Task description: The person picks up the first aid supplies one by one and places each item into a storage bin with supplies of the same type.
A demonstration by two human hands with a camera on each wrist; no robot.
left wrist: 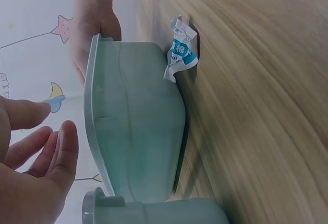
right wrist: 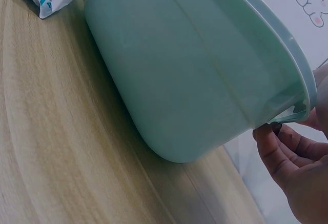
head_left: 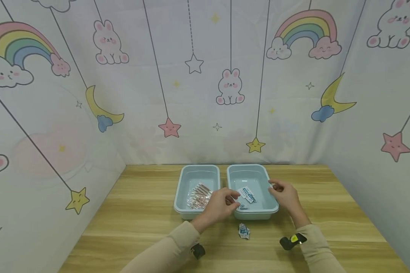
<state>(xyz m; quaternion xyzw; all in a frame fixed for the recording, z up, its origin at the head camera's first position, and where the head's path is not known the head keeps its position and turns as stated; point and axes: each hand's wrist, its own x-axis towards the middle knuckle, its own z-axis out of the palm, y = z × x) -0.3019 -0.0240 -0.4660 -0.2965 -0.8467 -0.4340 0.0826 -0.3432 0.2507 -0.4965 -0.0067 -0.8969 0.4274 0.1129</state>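
My right hand (head_left: 286, 195) holds the right rim of the right blue plastic basin (head_left: 274, 206). In the right wrist view its fingers (right wrist: 274, 155) curl under the rim, with the thumb partly hidden behind it. My left hand (head_left: 220, 204) hovers over the near left corner of the same basin. A gap shows between its thumb and bent fingers, and nothing is in them. White-and-blue printed wrappers (head_left: 247, 194) lie inside this basin. On the wood in front of it sits a crumpled wrapper (head_left: 244, 231).
A second blue basin (head_left: 178, 195) stands close on the left, holding a pile of cotton swabs (head_left: 199, 197). Both basins stand on a wood-grain table (head_left: 140, 212) near the back curtain (head_left: 198, 148). Printed curtains also enclose the left and right sides.
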